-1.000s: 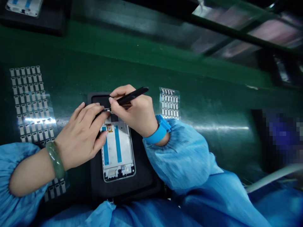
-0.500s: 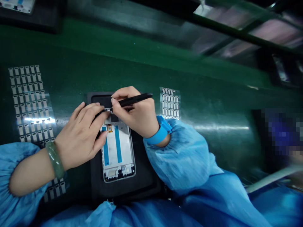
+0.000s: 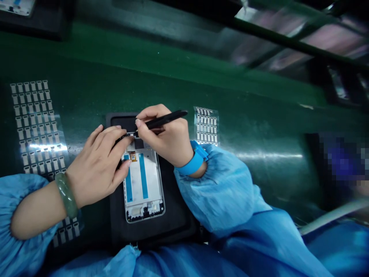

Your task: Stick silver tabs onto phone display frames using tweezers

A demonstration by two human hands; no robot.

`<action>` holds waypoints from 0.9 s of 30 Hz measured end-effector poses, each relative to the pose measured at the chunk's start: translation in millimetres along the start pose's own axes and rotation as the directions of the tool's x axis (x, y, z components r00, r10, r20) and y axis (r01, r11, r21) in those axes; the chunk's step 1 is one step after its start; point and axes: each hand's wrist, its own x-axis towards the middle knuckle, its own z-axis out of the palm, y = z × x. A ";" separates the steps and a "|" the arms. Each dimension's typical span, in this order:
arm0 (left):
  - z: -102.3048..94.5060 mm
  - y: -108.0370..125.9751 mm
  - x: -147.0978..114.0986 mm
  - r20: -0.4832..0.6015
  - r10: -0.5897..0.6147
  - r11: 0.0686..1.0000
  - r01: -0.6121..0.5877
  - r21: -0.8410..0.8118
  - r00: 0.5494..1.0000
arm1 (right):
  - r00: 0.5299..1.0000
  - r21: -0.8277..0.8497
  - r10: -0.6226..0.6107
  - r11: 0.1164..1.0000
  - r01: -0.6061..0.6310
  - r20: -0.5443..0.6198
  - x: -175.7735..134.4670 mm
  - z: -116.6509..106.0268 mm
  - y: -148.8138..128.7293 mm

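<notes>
A phone frame (image 3: pixel 151 179), its back off, lies on a black tray (image 3: pixel 178 215); two blue strips run down its pale inner face. My left hand (image 3: pixel 99 161) rests over the phone's upper left part, fingers stretched out and spread, with the index fingertip and thumb touching it. In my right hand (image 3: pixel 165 132) a slim black pen-like tool (image 3: pixel 164 120) is pinched between thumb and fingers. The tool's tip points down at the phone's top end, near my left index finger. My fingers partly hide that top end, so what the tip touches is unclear.
A large clear sheet with rows of small pale stickers (image 3: pixel 39 127) lies left on the green mat (image 3: pixel 95 84). A smaller sticker sheet (image 3: pixel 206 127) is beyond my right wrist. Another phone part (image 3: pixel 19 5) sits on a dark tray at the far left. A shelf rail (image 3: pixel 276 36) crosses the back.
The view has shifted very slightly. The rear end of the black tool has tilted up a little in my right hand; my left hand stays in place.
</notes>
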 end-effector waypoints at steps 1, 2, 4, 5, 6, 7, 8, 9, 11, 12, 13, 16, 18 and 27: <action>0.2 0.1 -0.2 -0.002 0.001 1.000 -0.001 0.001 1.000 | 1.000 0.015 0.016 1.000 -0.016 0.008 0.2 -0.8 0.8; 0.3 0.1 -0.4 -0.005 0.003 1.000 -0.003 0.002 1.000 | 0.999 0.029 0.029 0.999 -0.029 0.016 0.5 -1.4 1.6; 0.4 0.3 -0.5 -0.006 0.005 1.000 -0.005 0.005 1.000 | 0.999 0.045 0.038 0.998 -0.039 0.028 0.8 -1.8 2.2; 0.3 0.4 -0.4 -0.005 0.005 1.000 -0.005 0.006 1.000 | 0.999 0.045 0.028 0.999 -0.029 0.030 0.7 -1.6 2.0; 0.1 0.4 -0.3 -0.004 0.005 1.000 -0.005 0.007 1.000 | 1.000 0.041 0.010 0.999 -0.011 0.030 0.6 -1.2 1.5; -0.1 0.5 -0.1 -0.003 0.005 1.000 -0.005 0.008 1.000 | 1.000 0.030 -0.013 0.999 0.012 0.028 0.4 -0.8 0.8; -0.3 0.5 0.1 0.000 0.005 1.000 -0.005 0.008 1.000 | 0.999 0.013 -0.037 0.999 0.037 0.025 0.2 -0.3 0.1; -0.4 0.6 0.2 0.002 0.005 1.000 -0.005 0.007 1.000 | 0.998 -0.008 -0.057 0.998 0.057 0.020 -0.1 0.0 -0.6; -0.5 0.5 0.4 0.004 0.003 1.000 -0.003 0.005 1.000 | 0.998 -0.046 -0.067 0.997 0.067 0.014 -0.3 0.0 -1.2; -0.5 0.4 0.3 0.002 0.004 1.000 -0.004 0.003 1.000 | 0.998 -0.052 -0.057 0.997 0.058 0.010 -0.3 -0.2 -1.0; -0.3 0.3 0.3 0.000 0.004 1.000 -0.004 0.001 1.000 | 0.999 -0.047 -0.043 0.998 0.044 0.008 -0.2 -0.5 -0.5; 0.1 0.2 0.0 -0.009 0.009 1.000 -0.009 0.001 1.000 | 1.000 -0.004 -0.016 1.000 0.016 0.019 0.4 -1.1 1.7; 0.0 0.1 0.1 -0.009 0.010 1.000 -0.010 -0.001 1.000 | 0.998 -0.014 -0.041 0.999 0.041 0.042 0.6 -0.6 2.4; -1.4 -0.7 1.0 0.008 0.002 1.000 -0.002 -0.022 1.000 | 0.980 -0.083 -0.166 0.981 0.176 0.107 1.8 0.7 2.9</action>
